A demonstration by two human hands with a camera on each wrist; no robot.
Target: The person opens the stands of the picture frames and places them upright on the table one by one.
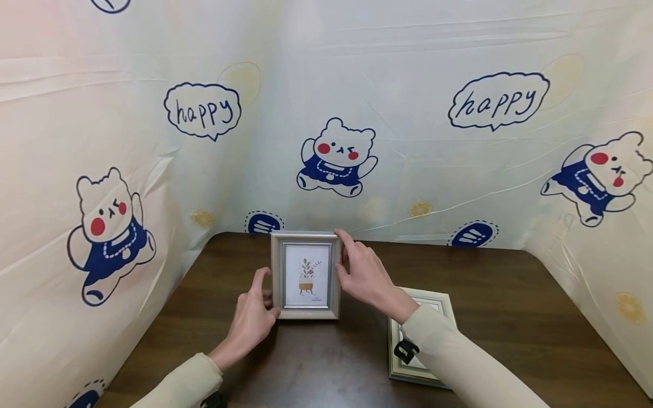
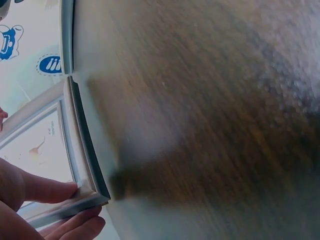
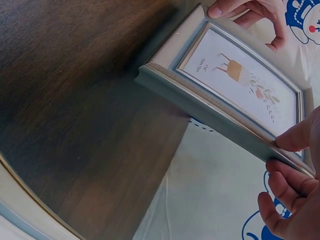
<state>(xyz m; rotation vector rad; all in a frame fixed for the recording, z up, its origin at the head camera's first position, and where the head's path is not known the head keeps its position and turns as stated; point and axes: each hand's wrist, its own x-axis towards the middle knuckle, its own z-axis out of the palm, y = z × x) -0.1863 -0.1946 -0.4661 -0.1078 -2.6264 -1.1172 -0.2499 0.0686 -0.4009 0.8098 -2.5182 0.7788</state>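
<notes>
A picture frame [image 1: 306, 276] with a pale border stands upright on the table; its print shows a plant in an orange pot on legs. At its lower left corner my left hand [image 1: 249, 321] pinches it, thumb [image 2: 47, 190] on the front and fingers behind. My right hand [image 1: 368, 276] holds the upper right side, with the thumb [image 3: 295, 137] on the front and fingers at the back. A second picture frame [image 1: 445, 303] lies flat on the table under my right forearm, which hides part of it.
The dark wooden table [image 1: 326, 362] is enclosed at the back and sides by a pale cloth [image 1: 408, 170] printed with bears and "happy" bubbles. The cloth meets the table's far edge just behind the upright frame.
</notes>
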